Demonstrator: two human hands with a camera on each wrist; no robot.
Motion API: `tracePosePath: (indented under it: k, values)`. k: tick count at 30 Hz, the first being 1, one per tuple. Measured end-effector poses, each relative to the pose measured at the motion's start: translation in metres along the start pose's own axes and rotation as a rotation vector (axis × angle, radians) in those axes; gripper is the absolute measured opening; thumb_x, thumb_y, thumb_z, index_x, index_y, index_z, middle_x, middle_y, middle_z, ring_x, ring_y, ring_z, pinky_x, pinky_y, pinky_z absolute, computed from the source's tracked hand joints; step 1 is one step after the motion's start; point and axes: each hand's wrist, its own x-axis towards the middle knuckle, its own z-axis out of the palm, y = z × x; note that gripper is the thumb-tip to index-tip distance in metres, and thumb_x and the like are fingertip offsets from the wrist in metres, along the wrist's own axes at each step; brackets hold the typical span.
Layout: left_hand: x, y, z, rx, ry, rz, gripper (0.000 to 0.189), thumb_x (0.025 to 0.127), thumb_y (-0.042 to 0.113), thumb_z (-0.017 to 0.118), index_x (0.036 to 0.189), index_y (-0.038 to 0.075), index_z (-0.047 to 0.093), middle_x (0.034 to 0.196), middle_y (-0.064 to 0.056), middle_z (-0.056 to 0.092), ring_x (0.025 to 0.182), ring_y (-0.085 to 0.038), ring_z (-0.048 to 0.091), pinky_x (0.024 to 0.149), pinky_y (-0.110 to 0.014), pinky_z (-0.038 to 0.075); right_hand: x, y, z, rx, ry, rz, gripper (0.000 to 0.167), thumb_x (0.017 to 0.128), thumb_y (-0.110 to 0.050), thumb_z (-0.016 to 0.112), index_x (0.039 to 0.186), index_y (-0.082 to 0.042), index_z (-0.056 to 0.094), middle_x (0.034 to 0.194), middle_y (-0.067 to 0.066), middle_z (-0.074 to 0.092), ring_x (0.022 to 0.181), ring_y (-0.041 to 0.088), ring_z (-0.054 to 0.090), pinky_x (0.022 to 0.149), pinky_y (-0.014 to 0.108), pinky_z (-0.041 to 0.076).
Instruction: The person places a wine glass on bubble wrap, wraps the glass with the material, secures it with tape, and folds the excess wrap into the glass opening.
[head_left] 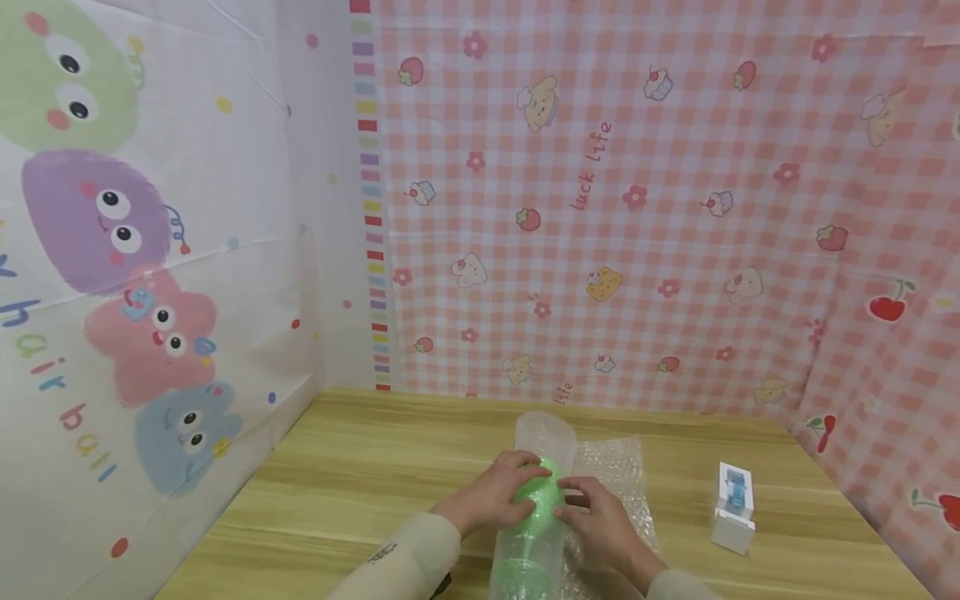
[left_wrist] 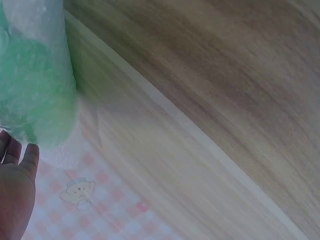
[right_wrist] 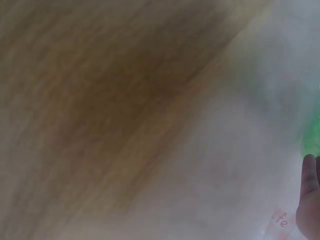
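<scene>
A green object [head_left: 542, 512], its exact kind blurred by the wrapping, lies inside a long roll of clear bubble wrap [head_left: 545, 429] on the table. My left hand [head_left: 491, 492] holds the roll from the left, with fingers bent over its top and the thumb lower down. From the right, my right hand [head_left: 600, 521] grips the side of the roll with bent fingers and thumb. In the left wrist view the fingertips touch the wrapped green object [left_wrist: 35, 95]. Only a few fingers of the right hand [right_wrist: 310, 200] show in the right wrist view, beside the green.
A flat, loose part of the bubble wrap [head_left: 618, 467] spreads to the right of the roll. Farther right stands a small white tape dispenser [head_left: 733, 521] with a blue roll. Printed curtains [head_left: 600, 250] hang behind and beside the wooden table [head_left: 360, 467].
</scene>
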Motion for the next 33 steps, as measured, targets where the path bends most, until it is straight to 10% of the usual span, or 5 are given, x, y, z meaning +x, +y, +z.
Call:
tracePosePath:
  k: [33]
  values:
    - [0.003, -0.004, -0.002, 0.11, -0.009, 0.007, 0.041, 0.095, 0.019, 0.062, 0.135, 0.011, 0.061, 0.147, -0.005, 0.047, 0.138, -0.02, 0.037, 0.113, -0.033, 0.035, 0.009, 0.004, 0.009, 0.015, -0.082, 0.102, 0.041, 0.09, -0.01, 0.073, 0.125, 0.003, 0.056, 0.128, 0.027, 0.057, 0.108, 0.038, 0.064, 0.081, 0.042, 0.058]
